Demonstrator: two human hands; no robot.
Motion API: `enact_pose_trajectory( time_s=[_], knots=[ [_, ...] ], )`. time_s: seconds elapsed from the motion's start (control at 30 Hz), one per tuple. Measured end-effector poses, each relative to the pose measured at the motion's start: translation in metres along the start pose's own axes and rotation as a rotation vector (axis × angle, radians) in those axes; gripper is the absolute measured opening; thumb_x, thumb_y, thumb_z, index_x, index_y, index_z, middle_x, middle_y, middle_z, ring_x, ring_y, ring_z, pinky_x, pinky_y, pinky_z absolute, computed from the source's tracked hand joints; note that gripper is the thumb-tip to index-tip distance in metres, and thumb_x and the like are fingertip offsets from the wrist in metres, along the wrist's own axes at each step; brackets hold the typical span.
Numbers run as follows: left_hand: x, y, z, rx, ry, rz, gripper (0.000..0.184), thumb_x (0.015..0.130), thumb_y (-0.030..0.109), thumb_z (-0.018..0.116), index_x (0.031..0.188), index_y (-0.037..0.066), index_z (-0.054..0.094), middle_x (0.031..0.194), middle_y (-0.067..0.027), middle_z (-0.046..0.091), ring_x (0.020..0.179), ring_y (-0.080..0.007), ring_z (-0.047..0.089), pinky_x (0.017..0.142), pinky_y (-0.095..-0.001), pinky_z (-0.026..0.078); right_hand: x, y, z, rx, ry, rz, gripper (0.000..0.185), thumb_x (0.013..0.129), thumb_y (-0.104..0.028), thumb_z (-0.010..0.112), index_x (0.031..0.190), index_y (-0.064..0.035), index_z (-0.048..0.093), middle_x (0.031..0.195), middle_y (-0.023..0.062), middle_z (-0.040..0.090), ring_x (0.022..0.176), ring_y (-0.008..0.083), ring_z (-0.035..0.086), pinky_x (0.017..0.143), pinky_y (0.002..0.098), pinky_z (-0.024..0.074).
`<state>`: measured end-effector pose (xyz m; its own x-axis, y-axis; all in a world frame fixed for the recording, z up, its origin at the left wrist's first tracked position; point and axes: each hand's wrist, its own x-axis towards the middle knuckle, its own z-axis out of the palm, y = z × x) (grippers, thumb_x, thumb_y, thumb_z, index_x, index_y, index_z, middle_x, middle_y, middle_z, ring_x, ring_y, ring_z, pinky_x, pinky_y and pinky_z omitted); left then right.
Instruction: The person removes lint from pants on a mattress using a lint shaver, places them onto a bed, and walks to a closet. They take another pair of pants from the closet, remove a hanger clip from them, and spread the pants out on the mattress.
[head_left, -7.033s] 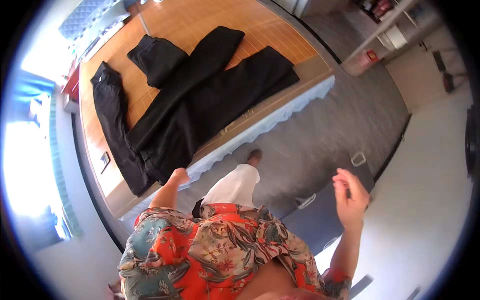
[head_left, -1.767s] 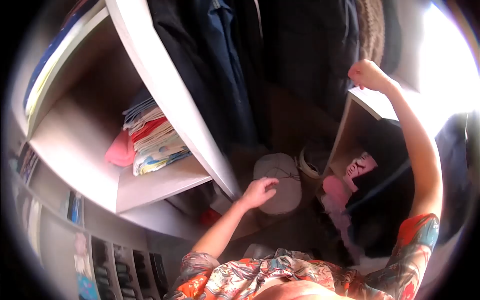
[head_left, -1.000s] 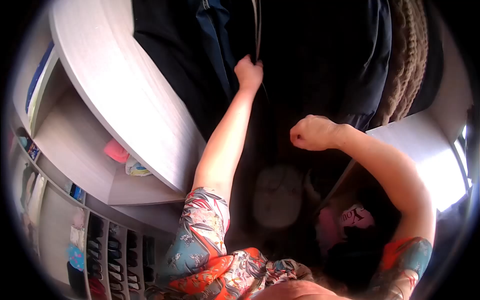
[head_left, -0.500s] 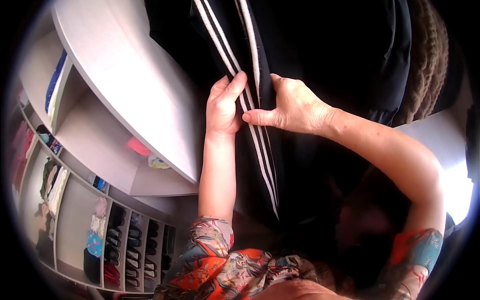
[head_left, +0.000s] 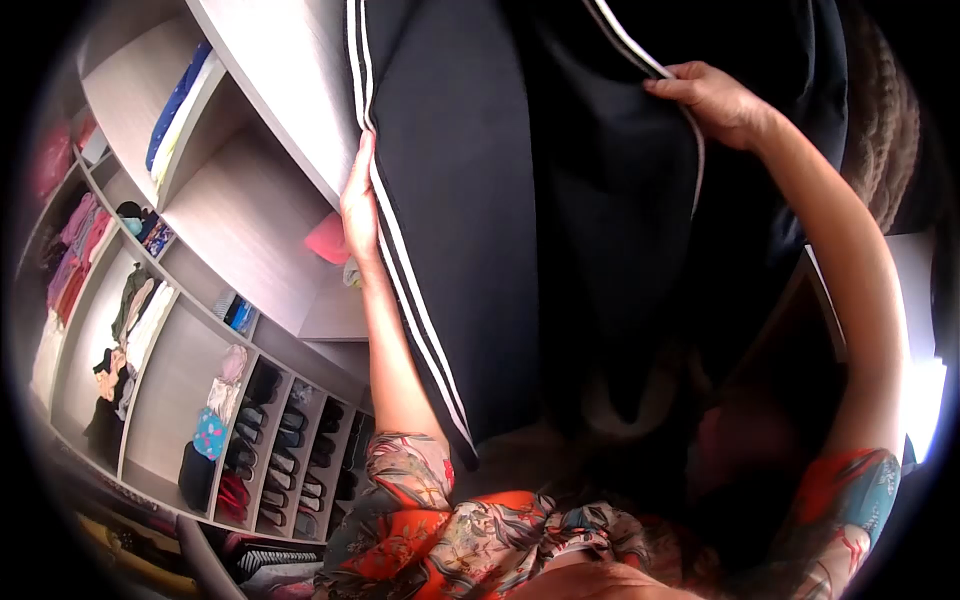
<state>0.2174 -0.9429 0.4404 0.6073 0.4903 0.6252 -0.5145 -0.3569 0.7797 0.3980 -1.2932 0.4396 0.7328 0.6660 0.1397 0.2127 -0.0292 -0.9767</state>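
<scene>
A long dark garment point(head_left: 450, 200) with paired white stripes along its edges hangs before me; its top runs out of view, so I cannot tell its exact kind. At its left edge, my left hand point(head_left: 359, 205) has its thumb on the striped border, with the fingers mostly behind the cloth. My right hand point(head_left: 712, 103) pinches the other striped edge, higher up and to the right. Between both hands the dark cloth is spread wide, with soft folds on the right side.
A pale wardrobe panel point(head_left: 270, 70) stands at left, with a pink item point(head_left: 327, 240) on a shelf beside my forearm. Further off are shelves of folded clothes point(head_left: 80, 240) and several shoes point(head_left: 285, 460). A brown knitted piece point(head_left: 885, 130) hangs at right.
My hands have moved apart, the left one leftward and the right one up and to the right. The striped edges, close together before, are now spread wide.
</scene>
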Motion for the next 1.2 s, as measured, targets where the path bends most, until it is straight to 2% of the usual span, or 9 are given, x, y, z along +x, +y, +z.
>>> enact_pose_trajectory(
  time_s=[0.07,0.13,0.2,0.4,0.5,1.0,1.03,1.1,1.2],
  knots=[
    [-0.018,0.033,0.019,0.101,-0.033,0.064,0.036,0.095,0.012,0.037,0.129,0.002,0.044,0.131,-0.0081,0.046,0.12,-0.0148,0.043,0.103,-0.0268,0.031,-0.004,-0.006,-0.016,0.012,0.007,0.036,0.037,0.085,-0.031,0.058,0.108,-0.0014,0.058,0.097,0.0153,0.063,0.089,0.023,0.062,0.086,0.0361,0.0482],
    [-0.004,0.063,0.026,-0.314,0.177,-0.409,0.037,0.095,0.012,0.037,0.13,0.002,0.043,0.131,-0.0078,0.046,0.119,-0.0145,0.044,0.102,-0.0266,0.032,-0.008,-0.012,-0.032,-0.015,0.043,0.059,0.04,0.084,-0.032,0.06,0.107,0.0004,0.057,0.099,0.0176,0.062,0.091,0.0236,0.062,0.087,0.0374,0.0483],
    [-0.027,0.05,0.03,-0.02,-0.022,0.105,0.037,0.094,0.011,0.039,0.13,0.001,0.042,0.13,-0.0068,0.046,0.115,-0.0137,0.047,0.1,-0.026,0.036,-0.015,-0.014,-0.037,-0.019,0.076,0.062,0.042,0.084,-0.033,0.06,0.108,0.0013,0.057,0.1,0.0183,0.062,0.091,0.024,0.062,0.087,0.0376,0.0486],
    [-0.04,0.091,0.035,-0.445,0.027,-0.12,0.032,0.092,0.017,0.049,0.119,0.0,0.053,0.11,-0.0056,0.059,0.091,-0.0114,0.06,0.082,-0.0237,0.048,-0.03,-0.042,-0.035,0.035,0.234,-0.032,0.043,0.087,-0.031,0.056,0.114,0.0033,0.052,0.102,0.0197,0.061,0.092,0.0262,0.061,0.086,0.0372,0.0491],
    [-0.036,0.085,0.032,-0.362,0.047,0.058,0.03,0.092,0.018,0.049,0.115,-0.001,0.056,0.107,-0.0048,0.061,0.088,-0.0114,0.06,0.08,-0.0232,0.049,-0.026,-0.044,-0.037,0.154,0.296,-0.082,0.042,0.089,-0.031,0.053,0.114,0.0032,0.052,0.102,0.0189,0.061,0.092,0.0255,0.061,0.086,0.0358,0.049],
    [-0.024,0.054,0.016,-0.347,0.083,-0.11,0.033,0.094,0.017,0.043,0.122,0.002,0.051,0.112,-0.005,0.058,0.095,-0.0125,0.058,0.087,-0.0243,0.046,-0.007,0.001,-0.038,0.05,0.231,-0.067,0.042,0.084,-0.021,0.056,0.12,0.0018,0.049,0.109,0.0238,0.058,0.098,0.0293,0.06,0.091,0.038,0.0469],
    [-0.025,0.051,0.018,-0.326,0.099,-0.153,0.033,0.094,0.017,0.043,0.123,0.002,0.051,0.113,-0.0051,0.058,0.096,-0.0126,0.057,0.088,-0.0245,0.045,0.0,0.017,-0.035,-0.005,0.248,-0.11,0.037,0.085,-0.029,0.058,0.108,-0.0009,0.054,0.095,0.0115,0.061,0.085,0.0179,0.061,0.076,0.0323,0.052],
    [-0.023,0.025,0.008,-0.289,0.037,-0.029,0.033,0.094,0.014,0.042,0.124,0.002,0.05,0.115,-0.006,0.057,0.097,-0.0132,0.057,0.089,-0.0249,0.045,0.004,0.012,-0.024,0.151,0.261,0.022,0.022,0.08,-0.007,0.058,0.1,0.0027,0.058,0.086,0.0141,0.063,0.077,0.0216,0.062,0.069,0.0291,0.0518],
    [-0.026,-0.004,-0.004,-0.235,-0.185,0.27,0.034,0.093,0.01,0.042,0.125,0.001,0.048,0.118,-0.0073,0.055,0.101,-0.0139,0.056,0.091,-0.0255,0.044,0.014,0.023,-0.018,0.087,0.241,0.057,0.014,0.08,-0.007,0.058,0.09,0.0028,0.057,0.078,0.0106,0.06,0.07,0.0183,0.06,0.061,0.029,0.0513]
  ],
)
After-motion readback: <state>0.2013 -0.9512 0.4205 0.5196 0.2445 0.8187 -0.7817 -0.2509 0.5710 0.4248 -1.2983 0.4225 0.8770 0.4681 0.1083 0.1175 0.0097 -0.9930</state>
